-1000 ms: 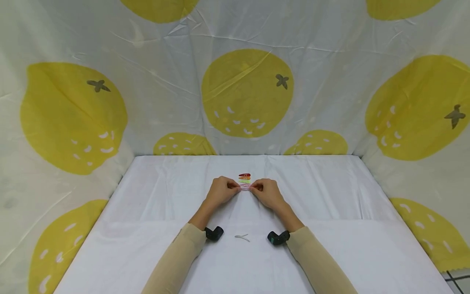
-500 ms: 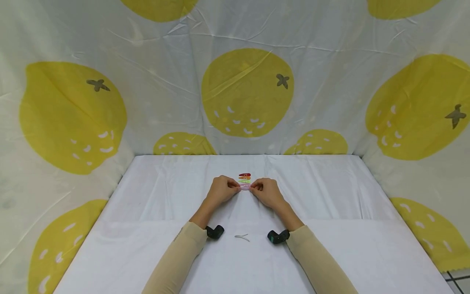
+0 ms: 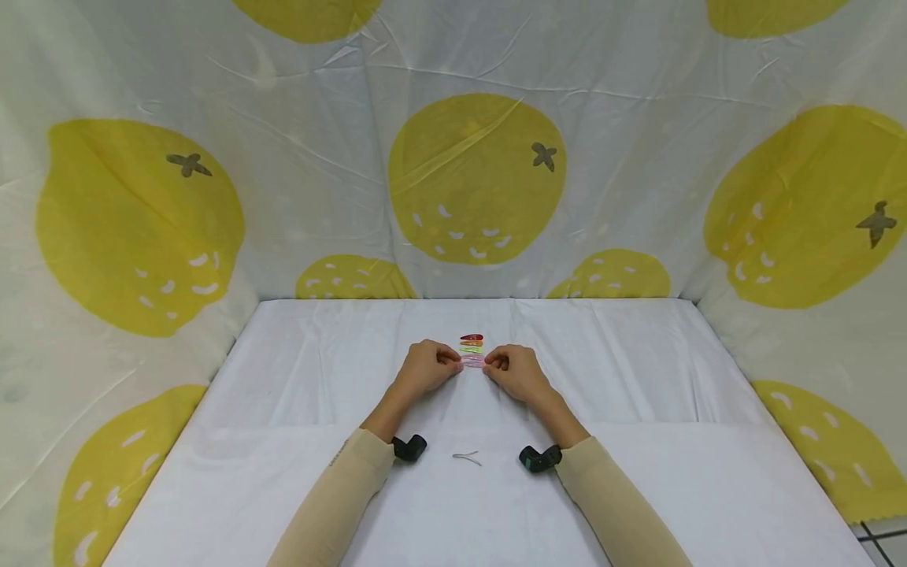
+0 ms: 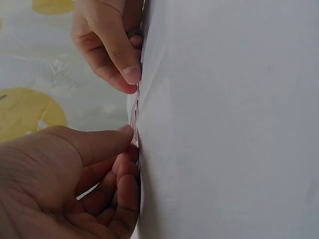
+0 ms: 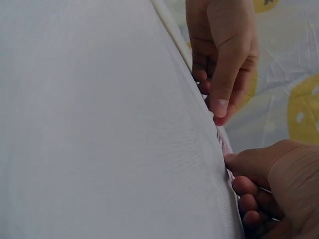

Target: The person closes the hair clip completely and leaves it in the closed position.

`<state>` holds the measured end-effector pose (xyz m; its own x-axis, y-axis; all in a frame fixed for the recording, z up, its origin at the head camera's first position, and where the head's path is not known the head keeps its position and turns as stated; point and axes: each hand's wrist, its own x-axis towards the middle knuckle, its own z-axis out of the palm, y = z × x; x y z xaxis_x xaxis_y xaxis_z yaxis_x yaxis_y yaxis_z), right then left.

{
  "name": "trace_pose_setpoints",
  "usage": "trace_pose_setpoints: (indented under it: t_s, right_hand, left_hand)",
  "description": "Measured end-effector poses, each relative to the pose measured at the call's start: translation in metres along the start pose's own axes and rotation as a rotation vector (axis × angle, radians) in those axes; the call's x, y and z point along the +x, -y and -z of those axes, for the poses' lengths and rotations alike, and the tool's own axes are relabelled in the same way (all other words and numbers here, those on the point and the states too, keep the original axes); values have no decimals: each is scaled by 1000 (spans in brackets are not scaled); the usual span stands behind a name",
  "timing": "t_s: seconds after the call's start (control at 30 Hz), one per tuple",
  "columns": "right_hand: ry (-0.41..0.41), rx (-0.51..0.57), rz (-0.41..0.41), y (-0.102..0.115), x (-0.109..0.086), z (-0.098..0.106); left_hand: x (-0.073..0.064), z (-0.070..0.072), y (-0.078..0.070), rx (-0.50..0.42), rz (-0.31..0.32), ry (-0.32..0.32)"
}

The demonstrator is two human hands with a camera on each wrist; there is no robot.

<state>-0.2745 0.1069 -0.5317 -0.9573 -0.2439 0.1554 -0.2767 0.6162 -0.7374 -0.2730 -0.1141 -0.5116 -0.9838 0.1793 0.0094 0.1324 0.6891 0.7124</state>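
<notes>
Snap hair clips lie in a short row on the white cloth in the head view: a red clip (image 3: 472, 337), an orange clip (image 3: 471, 343), a yellow-green clip (image 3: 471, 350), then pink at the near end. My left hand (image 3: 427, 367) and right hand (image 3: 519, 372) face each other across the nearest pink hair clip (image 3: 473, 364). Thumb and index finger of each pinch one end of it, low on the cloth. In the left wrist view, a thin pink strip (image 4: 134, 117) spans the gap between the two hands. The fingertips partly hide its ends.
Nearer to me on the white-covered table (image 3: 638, 488) lies a small greyish forked piece (image 3: 468, 457), like an opened hair clip. A lemon-print curtain (image 3: 319, 181) stands behind the table and along both sides.
My hands have shifted slightly apart, so more of the pink clip shows between the fingertips. The other clips and the greyish piece have stayed put.
</notes>
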Motion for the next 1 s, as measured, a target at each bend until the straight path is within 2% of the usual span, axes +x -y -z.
trace_pose_setpoints:
  t_s: [0.23,0.43,0.63,1.0]
  right_hand:
    - [39,25,-16,-1,-6,6]
    - [62,40,-5,-1,-11,12]
    - [67,59,14,1,-18,18]
    - [59,40,58,-1,-29,28]
  left_hand:
    - [-9,6,3,-11,-16,47]
    - [-20,14,0,-30,-57,85]
    - [-28,18,2,-26,-53,116]
    - [-41,26,12,-18,-92,121]
